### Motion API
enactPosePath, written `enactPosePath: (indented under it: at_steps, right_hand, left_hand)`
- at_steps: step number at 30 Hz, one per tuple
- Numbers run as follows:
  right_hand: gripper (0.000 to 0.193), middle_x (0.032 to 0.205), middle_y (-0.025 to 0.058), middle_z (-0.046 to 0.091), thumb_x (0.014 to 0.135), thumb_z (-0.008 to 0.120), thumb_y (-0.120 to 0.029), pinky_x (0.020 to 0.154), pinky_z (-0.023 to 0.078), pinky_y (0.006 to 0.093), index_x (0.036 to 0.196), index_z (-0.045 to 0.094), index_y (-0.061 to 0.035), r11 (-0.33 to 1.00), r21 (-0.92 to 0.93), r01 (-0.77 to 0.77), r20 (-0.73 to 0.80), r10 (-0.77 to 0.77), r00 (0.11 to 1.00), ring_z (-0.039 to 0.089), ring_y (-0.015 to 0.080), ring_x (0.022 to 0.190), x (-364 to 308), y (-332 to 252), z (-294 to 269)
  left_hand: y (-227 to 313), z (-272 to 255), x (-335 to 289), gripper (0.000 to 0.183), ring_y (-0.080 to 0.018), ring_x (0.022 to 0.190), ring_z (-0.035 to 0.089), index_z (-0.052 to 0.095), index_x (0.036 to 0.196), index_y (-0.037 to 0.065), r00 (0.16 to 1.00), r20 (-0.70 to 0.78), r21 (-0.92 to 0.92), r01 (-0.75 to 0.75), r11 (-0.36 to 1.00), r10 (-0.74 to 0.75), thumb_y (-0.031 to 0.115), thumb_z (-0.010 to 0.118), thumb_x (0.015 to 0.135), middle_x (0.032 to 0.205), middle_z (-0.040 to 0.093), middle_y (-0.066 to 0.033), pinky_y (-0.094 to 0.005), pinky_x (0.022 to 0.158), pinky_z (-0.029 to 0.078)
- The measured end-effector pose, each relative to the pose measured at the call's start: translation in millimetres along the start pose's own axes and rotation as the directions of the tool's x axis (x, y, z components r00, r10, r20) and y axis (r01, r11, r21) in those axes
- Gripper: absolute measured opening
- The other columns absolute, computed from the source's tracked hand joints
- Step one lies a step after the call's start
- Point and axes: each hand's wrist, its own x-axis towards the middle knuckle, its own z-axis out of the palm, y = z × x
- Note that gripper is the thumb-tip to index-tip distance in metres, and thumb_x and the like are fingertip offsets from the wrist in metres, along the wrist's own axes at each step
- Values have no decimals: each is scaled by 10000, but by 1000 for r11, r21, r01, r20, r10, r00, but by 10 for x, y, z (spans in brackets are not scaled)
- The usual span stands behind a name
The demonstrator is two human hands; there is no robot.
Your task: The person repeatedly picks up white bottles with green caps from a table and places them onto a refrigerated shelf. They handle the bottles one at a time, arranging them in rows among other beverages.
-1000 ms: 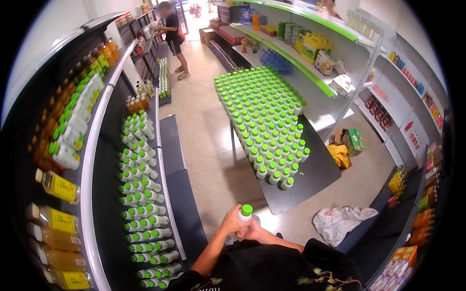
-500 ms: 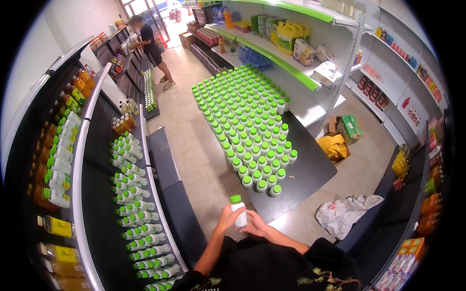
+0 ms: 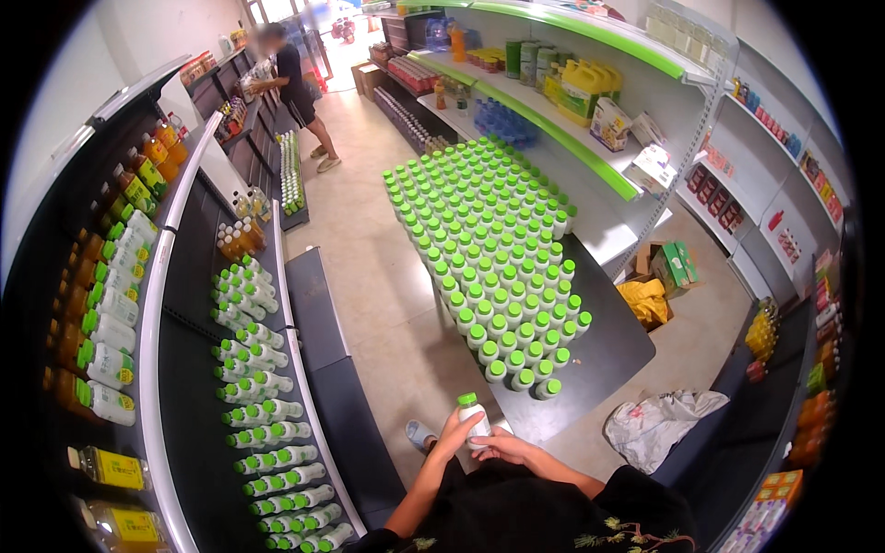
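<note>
In front of my body, a white bottle with a green cap [image 3: 476, 422] stands nearly upright, tilted slightly. My left hand [image 3: 455, 436] is closed around its left side. My right hand [image 3: 502, 447] has its fingers pressed against the lower right side, so both hands hold it. Just beyond, many matching green-capped bottles [image 3: 498, 249] stand in close rows on a dark table [image 3: 608, 341]. More of the same lie tilted in rows on the shelf [image 3: 277, 430] to my left.
A person [image 3: 293, 83] stands at the far-left shelves, handling something. White shelves with green edging [image 3: 590, 157] hold jugs and boxes behind the table. Right of it are open cartons [image 3: 668, 267] and a crumpled white sack [image 3: 659, 429]. Large drink bottles [image 3: 106, 359] line the near-left shelf.
My view has shifted, so the table and shelves sit lower and further right in it. Both hands still hold the bottle, and a slippered foot now shows beside my left arm.
</note>
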Motion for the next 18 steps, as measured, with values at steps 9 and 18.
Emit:
enactPosePath:
  at_steps: [9,18]
  right_hand:
    - [434,1130,48,678,978,811,-257,777,593,301,1309,626,-45,982,-189,22,-89,-40,995,707,162,894,865,-578,606]
    - [578,1083,48,669,964,799,-427,698,578,260,1330,589,-31,873,-485,-43,-78,6,997,698,133,827,1651,-921,1309]
  left_hand:
    - [527,-894,450,475,-158,1037,670,604,1317,33,989,47,27,-144,989,143,311,789,980,1145,699,-58,-336,913,558]
    - [636,-1920,576,466,-161,1002,683,617,1288,31,979,-38,-84,-204,975,201,305,808,961,1115,711,-63,-339,889,565]
